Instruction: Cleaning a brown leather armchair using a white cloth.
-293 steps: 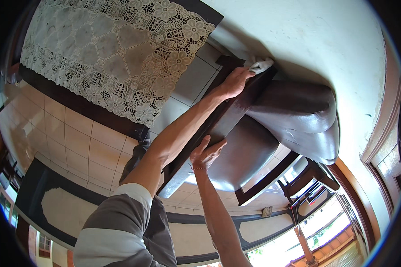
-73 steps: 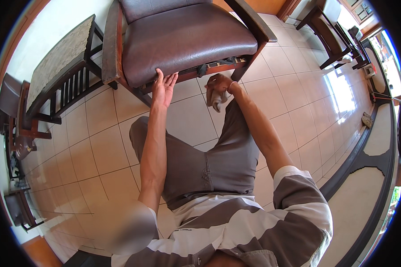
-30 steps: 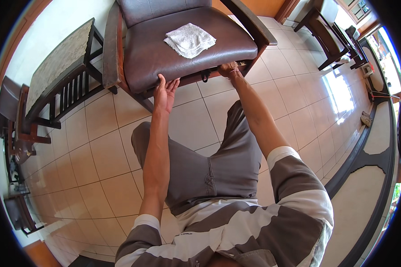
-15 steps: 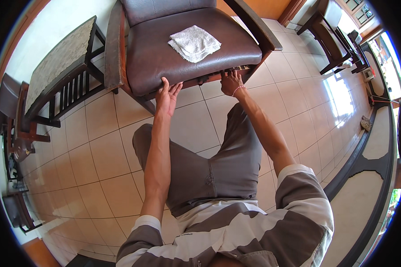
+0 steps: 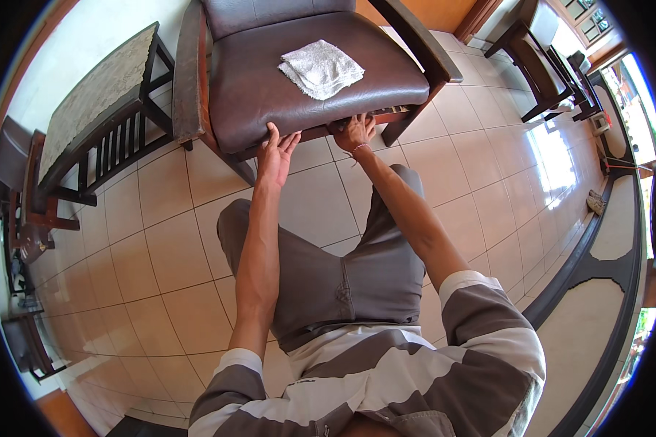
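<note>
A brown leather-look armchair cushion [image 5: 255, 95] rests in a wooden chair frame, a gap showing under its front edge on the right. My left hand [image 5: 274, 162] is at the cushion's lower front edge, palm upward. Its fingers are spread, with one digit against the leather. To the right, my right hand [image 5: 353, 137] is closed at the gap between cushion and front rail [image 5: 393, 115]. Its fingers curl there, partly hidden, and what they grip cannot be made out. A folded white cloth [image 5: 321, 69] lies on top of the cushion.
Wooden armrests [image 5: 189, 80] flank the cushion. A dark side table [image 5: 98, 109] with a patterned top stands to the left, close to the chair. Another dark chair [image 5: 536, 62] is at the far right. Tiled floor [image 5: 313, 197] spreads below my knees.
My right hand has moved left along the cushion's front edge, closer to my left hand. The left hand has stayed nearly in place, and the view has shifted slightly.
</note>
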Available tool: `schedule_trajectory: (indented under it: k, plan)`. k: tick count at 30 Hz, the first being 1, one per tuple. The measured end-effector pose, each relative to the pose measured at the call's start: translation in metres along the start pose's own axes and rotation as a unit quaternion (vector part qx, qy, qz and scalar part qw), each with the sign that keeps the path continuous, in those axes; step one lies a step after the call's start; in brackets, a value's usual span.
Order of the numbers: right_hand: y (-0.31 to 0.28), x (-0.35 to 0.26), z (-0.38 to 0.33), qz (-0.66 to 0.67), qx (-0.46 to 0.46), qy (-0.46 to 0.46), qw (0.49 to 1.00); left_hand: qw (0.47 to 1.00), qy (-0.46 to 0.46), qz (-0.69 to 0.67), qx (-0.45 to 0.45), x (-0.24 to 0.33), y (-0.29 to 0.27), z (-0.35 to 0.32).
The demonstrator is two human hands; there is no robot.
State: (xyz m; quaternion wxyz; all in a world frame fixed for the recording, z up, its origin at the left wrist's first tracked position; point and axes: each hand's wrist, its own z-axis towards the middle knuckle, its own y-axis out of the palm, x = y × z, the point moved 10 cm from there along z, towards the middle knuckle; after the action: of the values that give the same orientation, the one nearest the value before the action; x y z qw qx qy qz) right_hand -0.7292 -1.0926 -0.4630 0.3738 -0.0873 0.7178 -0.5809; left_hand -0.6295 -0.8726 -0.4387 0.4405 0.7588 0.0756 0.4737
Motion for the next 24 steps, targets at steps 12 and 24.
schedule_trajectory:
  k: [12,24]
  plan:
    - [0.055,-0.063,0.051,-0.044,0.089,-0.144,0.985,1.0,-0.008,-0.007,0.016,-0.004,-0.005,0.002]
    - [0.032,-0.046,-0.034,-0.044,0.051,-0.21,0.975,1.0,-0.008,-0.005,0.008,-0.003,-0.002,-0.001]
